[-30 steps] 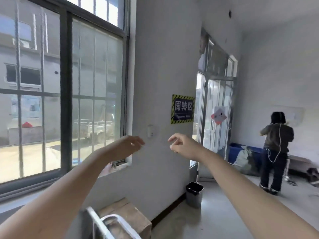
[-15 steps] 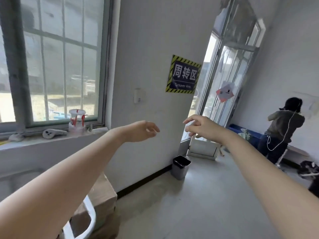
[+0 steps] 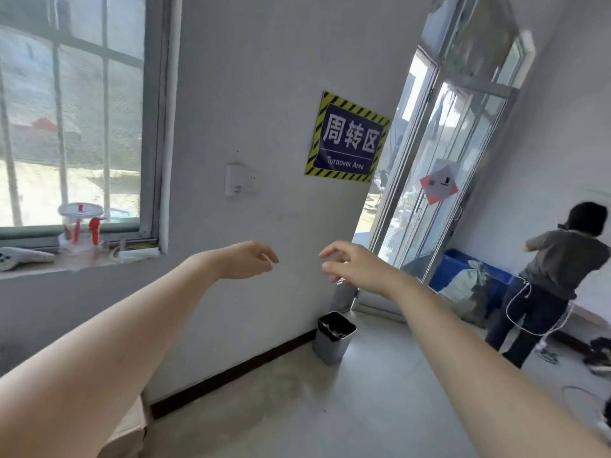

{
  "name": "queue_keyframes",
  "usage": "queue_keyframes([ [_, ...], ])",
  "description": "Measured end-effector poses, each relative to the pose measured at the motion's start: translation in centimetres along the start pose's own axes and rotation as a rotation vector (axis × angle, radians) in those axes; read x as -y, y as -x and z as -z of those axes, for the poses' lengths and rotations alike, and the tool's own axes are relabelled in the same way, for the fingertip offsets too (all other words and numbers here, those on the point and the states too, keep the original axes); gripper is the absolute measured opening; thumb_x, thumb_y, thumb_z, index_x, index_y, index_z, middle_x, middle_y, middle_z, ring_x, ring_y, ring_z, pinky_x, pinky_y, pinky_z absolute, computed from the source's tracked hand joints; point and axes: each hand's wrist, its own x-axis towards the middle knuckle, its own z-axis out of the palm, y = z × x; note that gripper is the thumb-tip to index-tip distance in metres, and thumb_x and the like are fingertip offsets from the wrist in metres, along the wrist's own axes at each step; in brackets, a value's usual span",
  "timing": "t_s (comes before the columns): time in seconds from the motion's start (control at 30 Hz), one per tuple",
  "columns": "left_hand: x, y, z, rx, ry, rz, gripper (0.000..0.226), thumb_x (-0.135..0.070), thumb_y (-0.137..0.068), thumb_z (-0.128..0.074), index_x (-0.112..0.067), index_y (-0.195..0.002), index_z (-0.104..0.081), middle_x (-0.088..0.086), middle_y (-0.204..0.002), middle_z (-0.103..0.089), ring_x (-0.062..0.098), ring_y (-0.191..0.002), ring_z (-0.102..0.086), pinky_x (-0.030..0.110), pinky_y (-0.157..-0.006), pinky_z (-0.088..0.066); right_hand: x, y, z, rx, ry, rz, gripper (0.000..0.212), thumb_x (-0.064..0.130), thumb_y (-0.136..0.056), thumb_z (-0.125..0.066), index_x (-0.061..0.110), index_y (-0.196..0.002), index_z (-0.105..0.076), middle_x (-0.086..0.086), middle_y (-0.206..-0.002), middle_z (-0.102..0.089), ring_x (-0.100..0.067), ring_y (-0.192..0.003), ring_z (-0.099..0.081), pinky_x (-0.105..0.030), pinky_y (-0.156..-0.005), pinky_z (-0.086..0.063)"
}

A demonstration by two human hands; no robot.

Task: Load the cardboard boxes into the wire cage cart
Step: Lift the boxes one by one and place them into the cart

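Reaching forward at chest height, both bare hands are empty with fingers loosely curled apart: the left hand [image 3: 246,259] and the right hand [image 3: 355,267] hang near each other in front of a white wall. A brown cardboard box [image 3: 127,431] shows only as a corner at the bottom left, under the left forearm, on the grey floor [image 3: 330,408]. A small grey waste bin [image 3: 334,337] stands by the wall below a blue sign with yellow-black striped border [image 3: 347,138].
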Motion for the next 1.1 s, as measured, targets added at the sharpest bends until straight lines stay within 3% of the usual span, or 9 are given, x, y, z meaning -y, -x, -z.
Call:
queue_keyframes([
  [0.13,3.6,-6.8,0.2,-0.051,0.009,0.034,0.024,-0.020,-0.097,-0.052,-0.021,-0.120,-0.060,-0.008,-0.102,-0.060,0.012,-0.092,-0.058,0.020,-0.079,-0.041,-1.8,-8.2,0.2,0.050,0.038,0.022,0.021,0.027,-0.093,-0.059,0.021,-0.114,-0.060,-0.008,-0.106,-0.066,-0.019,-0.092,-0.070,-0.038,-0.088,-0.052],
  [0.33,9.3,-16.1,1.8,-0.076,0.081,0.188,0.029,-0.014,-0.097,-0.047,-0.015,-0.123,-0.059,-0.006,-0.091,-0.057,0.017,-0.090,-0.059,0.023,-0.077,-0.044,-4.4,-20.2,0.9,0.085,0.114,0.035,0.015,0.029,-0.091,-0.060,0.030,-0.106,-0.060,-0.008,-0.100,-0.067,-0.019,-0.093,-0.068,-0.040,-0.089,-0.051],
  [0.57,7.9,-25.7,4.7,-0.057,-0.064,0.084,0.030,-0.019,-0.095,-0.051,-0.023,-0.123,-0.059,-0.004,-0.118,-0.061,0.015,-0.108,-0.057,0.028,-0.098,-0.043,-5.1,-31.7,2.4,0.102,0.117,0.132,0.020,0.026,-0.095,-0.057,0.022,-0.114,-0.058,-0.006,-0.099,-0.063,-0.018,-0.091,-0.064,-0.034,-0.083,-0.049],
  [0.7,10.5,-28.5,7.1,-0.140,-0.078,0.127,0.029,-0.018,-0.095,-0.051,-0.022,-0.122,-0.060,-0.005,-0.114,-0.062,0.013,-0.101,-0.057,0.023,-0.090,-0.043,-5.8,-38.8,0.7,0.155,0.105,0.191,0.018,0.024,-0.092,-0.060,0.022,-0.110,-0.060,-0.005,-0.090,-0.063,-0.022,-0.088,-0.065,-0.037,-0.079,-0.049],
  [0.93,18.7,-27.3,9.5,-0.302,-0.078,0.413,0.025,-0.017,-0.094,-0.052,-0.022,-0.116,-0.063,-0.005,-0.104,-0.065,0.014,-0.088,-0.059,0.013,-0.071,-0.046,-4.7,-51.5,-7.4,0.376,0.054,0.396,0.017,0.026,-0.091,-0.059,0.023,-0.108,-0.060,-0.009,-0.096,-0.067,-0.023,-0.092,-0.068,-0.036,-0.082,-0.051],
  [1.03,20.9,-22.4,10.8,-0.388,-0.030,0.622,0.027,-0.008,-0.092,-0.053,-0.019,-0.114,-0.064,-0.007,-0.094,-0.064,0.023,-0.088,-0.064,0.022,-0.078,-0.052,-1.8,-55.5,-12.6,0.513,0.012,0.527,0.013,0.024,-0.092,-0.059,0.021,-0.105,-0.060,-0.015,-0.100,-0.068,-0.024,-0.089,-0.067,-0.034,-0.079,-0.049],
  [1.1,21.6,-18.0,11.6,-0.482,-0.029,0.764,0.027,-0.005,-0.095,-0.056,-0.010,-0.121,-0.061,-0.003,-0.103,-0.061,0.014,-0.089,-0.062,0.009,-0.076,-0.047,0.6,-56.9,-16.7,0.636,-0.017,0.624,0.011,0.023,-0.093,-0.059,0.021,-0.104,-0.060,-0.016,-0.101,-0.068,-0.026,-0.091,-0.067,-0.034,-0.080,-0.049],
])
